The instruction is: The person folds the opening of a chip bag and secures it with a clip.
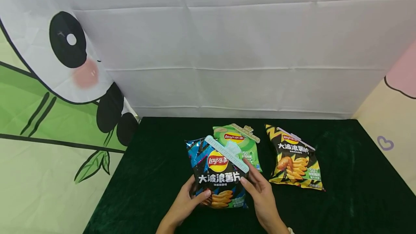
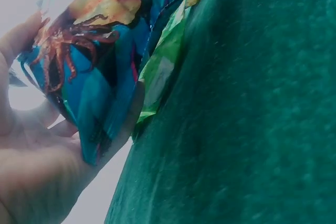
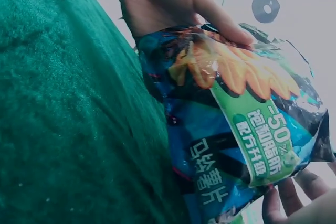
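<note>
A blue and black chip bag (image 1: 203, 172) is held up between both hands above the dark green cloth. Across its upper right corner runs a pale blue bag clip (image 1: 224, 152) at a slant. My left hand (image 1: 183, 205) grips the bag's lower left, thumb on the front and fingers behind. At the right side, my right hand (image 1: 262, 195) pinches the bag just below the clip's lower end, its thumb on the front. In the left wrist view, the left hand (image 2: 39, 166) curls round a bag corner. The right hand (image 3: 310, 205) shows partly in the right wrist view.
Behind the held bag lies a green chip bag (image 1: 251, 147), partly hidden, with a beige clip (image 1: 245, 132) across its corner. To the right lies a black and yellow chip bag (image 1: 282, 170) with a pale purple clip (image 1: 297, 139). A white cloth wall (image 1: 240, 93) stands behind the table.
</note>
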### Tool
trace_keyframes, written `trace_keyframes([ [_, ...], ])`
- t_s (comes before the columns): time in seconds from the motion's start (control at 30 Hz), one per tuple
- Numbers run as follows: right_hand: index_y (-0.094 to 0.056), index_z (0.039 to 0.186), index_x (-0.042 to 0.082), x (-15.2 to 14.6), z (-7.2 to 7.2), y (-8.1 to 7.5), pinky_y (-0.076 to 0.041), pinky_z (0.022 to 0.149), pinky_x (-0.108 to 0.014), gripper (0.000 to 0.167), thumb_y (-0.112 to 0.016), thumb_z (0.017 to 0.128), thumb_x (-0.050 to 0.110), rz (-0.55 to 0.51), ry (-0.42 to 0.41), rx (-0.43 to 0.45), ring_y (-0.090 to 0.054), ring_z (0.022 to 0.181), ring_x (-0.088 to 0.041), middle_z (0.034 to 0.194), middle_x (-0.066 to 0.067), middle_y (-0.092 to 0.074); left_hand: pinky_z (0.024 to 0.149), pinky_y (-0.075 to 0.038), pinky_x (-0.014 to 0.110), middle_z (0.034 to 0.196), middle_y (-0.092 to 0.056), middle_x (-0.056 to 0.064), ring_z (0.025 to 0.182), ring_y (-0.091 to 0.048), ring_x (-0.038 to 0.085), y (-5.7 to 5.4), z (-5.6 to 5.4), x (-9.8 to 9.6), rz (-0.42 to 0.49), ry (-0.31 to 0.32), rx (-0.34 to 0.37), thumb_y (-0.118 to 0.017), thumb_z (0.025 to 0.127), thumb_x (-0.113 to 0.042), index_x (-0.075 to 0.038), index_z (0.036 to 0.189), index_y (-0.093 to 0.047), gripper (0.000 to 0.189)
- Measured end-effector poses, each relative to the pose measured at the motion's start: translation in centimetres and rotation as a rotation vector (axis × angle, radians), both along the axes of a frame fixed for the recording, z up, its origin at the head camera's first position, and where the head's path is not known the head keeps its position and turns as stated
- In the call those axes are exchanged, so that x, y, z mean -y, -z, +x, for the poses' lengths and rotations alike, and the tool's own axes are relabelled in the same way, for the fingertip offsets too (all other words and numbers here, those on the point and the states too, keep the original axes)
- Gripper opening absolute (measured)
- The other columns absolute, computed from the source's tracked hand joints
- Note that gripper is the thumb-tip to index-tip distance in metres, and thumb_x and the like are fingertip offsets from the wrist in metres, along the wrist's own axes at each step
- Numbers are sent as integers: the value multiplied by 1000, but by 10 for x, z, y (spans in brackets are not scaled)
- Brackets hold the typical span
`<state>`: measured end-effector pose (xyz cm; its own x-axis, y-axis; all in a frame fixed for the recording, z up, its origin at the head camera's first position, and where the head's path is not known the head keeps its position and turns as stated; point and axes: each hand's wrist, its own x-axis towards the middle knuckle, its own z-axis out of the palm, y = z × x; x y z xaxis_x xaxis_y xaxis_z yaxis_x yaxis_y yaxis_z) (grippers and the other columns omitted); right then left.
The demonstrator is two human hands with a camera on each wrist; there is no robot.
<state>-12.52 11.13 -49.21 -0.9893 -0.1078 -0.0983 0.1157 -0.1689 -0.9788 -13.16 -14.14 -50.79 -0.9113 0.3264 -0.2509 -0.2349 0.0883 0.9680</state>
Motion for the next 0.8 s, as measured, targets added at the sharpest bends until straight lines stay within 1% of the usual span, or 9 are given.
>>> trace_keyframes([
  [0.07,-33,158,26,4,-3,0,-44,108,-18,62,-58,102,21,10,-46,-31,-33,152,-23,168,0,-26,105,-52,46,149,-48,22,131,-56,31,-2,-1,4,-7,-35,-9,-61,100,-29,-10,156,-28,67],
  [0.13,-28,160,28,7,-7,1,-43,113,-23,66,-58,102,20,14,-77,-54,-27,154,-28,169,0,-22,107,-51,48,148,-49,22,131,-56,31,-4,-3,7,-12,-62,-18,-60,101,-29,-11,155,-29,65],
  [0.23,-24,160,32,13,-11,2,-39,119,-41,71,-60,101,18,23,-98,-71,-25,155,-32,170,-1,-21,109,-48,51,148,-49,20,131,-55,31,-7,-6,12,-31,-99,-35,-58,101,-29,-15,155,-31,62],
  [0.33,-17,161,35,21,-15,3,-34,119,-59,79,-63,99,18,40,-120,-75,-26,154,-36,169,-7,-21,109,-48,51,148,-49,18,131,-55,31,-10,-9,15,-30,-146,-43,-58,101,-29,-18,154,-34,59],
  [0.43,-13,161,39,29,-18,4,-29,118,-67,85,-66,97,18,67,-146,-67,-23,155,-37,170,-10,-18,108,-49,49,148,-50,17,130,-56,31,-14,-13,19,-12,-207,-41,-56,102,-31,-20,153,-35,57],
  [0.53,-13,160,43,36,-21,3,-24,117,-72,86,-67,96,19,84,-166,-72,-19,156,-39,170,-11,-15,106,-51,49,148,-51,18,127,-59,30,-17,-16,24,4,-260,-38,-53,103,-34,-21,152,-33,55],
  [0.63,-15,159,43,41,-26,1,-25,116,-73,86,-67,96,18,78,-178,-94,-17,156,-41,171,-11,-14,105,-51,50,148,-51,19,124,-60,29,-21,-20,30,3,-298,-44,-51,104,-36,-24,151,-28,54],
  [0.73,-15,159,44,47,-33,-1,-25,117,-72,86,-67,96,18,66,-189,-109,-16,156,-40,171,-9,-12,106,-50,50,149,-49,18,124,-60,29,-26,-24,36,-24,-302,-82,-51,104,-36,-25,150,-24,54],
  [0.8,-15,159,44,51,-38,-3,-24,117,-73,87,-68,96,18,62,-200,-109,-16,157,-40,171,-9,-11,106,-50,49,148,-50,16,124,-60,29,-28,-27,40,-43,-301,-112,-52,104,-34,-25,149,-25,53],
])
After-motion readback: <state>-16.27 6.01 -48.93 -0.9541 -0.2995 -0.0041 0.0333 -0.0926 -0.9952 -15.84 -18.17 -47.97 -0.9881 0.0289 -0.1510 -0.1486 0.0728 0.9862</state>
